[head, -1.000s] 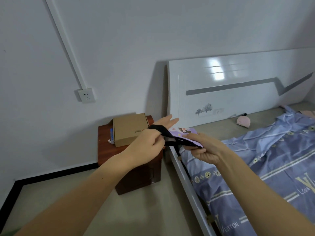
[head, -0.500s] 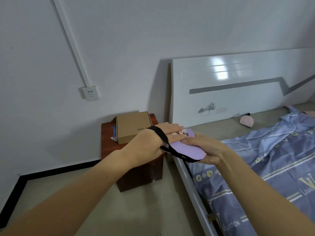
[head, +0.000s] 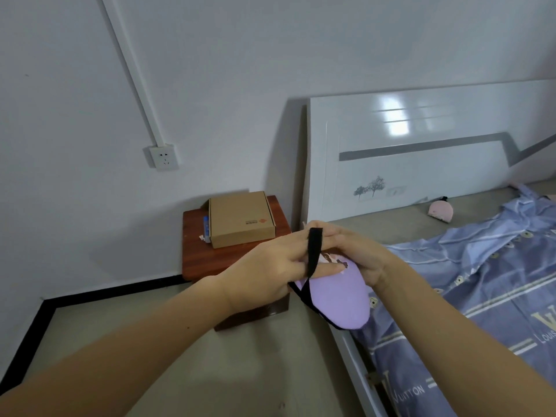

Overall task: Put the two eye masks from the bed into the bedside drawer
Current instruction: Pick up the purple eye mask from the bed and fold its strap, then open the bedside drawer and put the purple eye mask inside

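A purple eye mask (head: 337, 299) with a black strap is held in the air between my two hands, over the gap between bed and nightstand. My left hand (head: 270, 266) has the strap looped over its fingers and its thumb pressed on the mask. From the far side my right hand (head: 358, 260) grips the mask's upper end. A pink eye mask (head: 440, 212) lies on the bare mattress near the white headboard. The reddish-brown bedside table (head: 210, 260) stands left of the bed; my hands hide its drawer front.
A brown cardboard box (head: 240, 219) sits on the bedside table with a small blue item beside it. A blue patterned sheet (head: 481, 284) covers the near part of the bed. The white bed rail (head: 358, 383) runs along the floor at the right. A wall socket (head: 164, 157) is above left.
The mask has turned so its plain purple side hangs down toward me. The strap has slid up onto my left fingers. Both hands stay close together.
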Demonstrator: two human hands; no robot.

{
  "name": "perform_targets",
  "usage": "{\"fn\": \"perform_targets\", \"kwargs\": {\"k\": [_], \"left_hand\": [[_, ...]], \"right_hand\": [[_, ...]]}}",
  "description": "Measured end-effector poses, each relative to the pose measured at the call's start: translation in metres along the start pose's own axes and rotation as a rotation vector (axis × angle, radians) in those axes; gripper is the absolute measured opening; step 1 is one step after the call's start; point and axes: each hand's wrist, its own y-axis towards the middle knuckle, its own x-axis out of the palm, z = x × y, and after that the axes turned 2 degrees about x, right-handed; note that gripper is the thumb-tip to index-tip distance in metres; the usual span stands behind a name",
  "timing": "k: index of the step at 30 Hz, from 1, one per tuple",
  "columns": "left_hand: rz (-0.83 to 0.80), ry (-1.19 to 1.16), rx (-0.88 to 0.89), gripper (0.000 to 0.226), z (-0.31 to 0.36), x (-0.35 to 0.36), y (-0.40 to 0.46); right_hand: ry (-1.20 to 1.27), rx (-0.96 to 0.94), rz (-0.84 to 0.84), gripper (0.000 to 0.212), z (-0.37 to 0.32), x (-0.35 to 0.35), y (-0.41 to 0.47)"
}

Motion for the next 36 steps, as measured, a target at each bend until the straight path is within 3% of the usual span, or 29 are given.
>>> {"fn": "perform_targets", "kwargs": {"k": [2,7,12,15,17,18,21,23,24,26,31,36], "left_hand": [[0.093,-0.012,-0.063,0.034,-0.001,-0.003,-0.007],[0.187,0.186,-0.214,0.026,-0.018,0.008,-0.021],[0.163,0.351,-0.257,0.028,-0.033,0.023,-0.029],[0.159,0.442,-0.297,0.031,-0.040,0.033,-0.031],[0.216,0.292,-0.463,0.039,-0.039,0.041,-0.031],[0.285,0.109,-0.595,0.044,-0.039,0.045,-0.031],[0.632,-0.671,-1.120,0.035,-0.040,0.048,-0.028],[0.643,-1.096,-1.378,0.032,-0.046,0.052,-0.031],[0.588,-1.195,-1.411,0.034,-0.048,0.054,-0.033],[0.568,-1.197,-1.387,0.026,-0.050,0.064,-0.040],[0.759,-1.005,-1.483,0.022,-0.069,0.083,-0.062],[0.898,-0.884,-1.593,0.023,-0.109,0.097,-0.090]], "right_hand": [[0.068,-0.051,0.064,0.005,0.004,-0.008,0.000],[0.148,-0.004,0.083,0.018,0.020,-0.022,-0.004],[0.265,0.100,0.121,0.031,0.026,-0.021,0.007],[0.168,0.110,0.167,0.023,0.035,-0.019,0.020],[0.114,0.104,0.197,0.014,0.041,-0.022,0.028],[0.106,0.102,0.213,0.013,0.044,-0.025,0.032],[0.079,0.088,0.286,0.013,0.048,-0.033,0.043],[0.037,0.075,0.322,0.015,0.052,-0.036,0.051],[0.019,0.070,0.315,0.017,0.054,-0.037,0.055],[0.019,0.075,0.275,0.020,0.057,-0.035,0.064],[0.120,0.183,0.253,0.010,0.073,-0.029,0.098],[0.303,0.280,0.328,0.028,0.096,-0.021,0.144]]}}
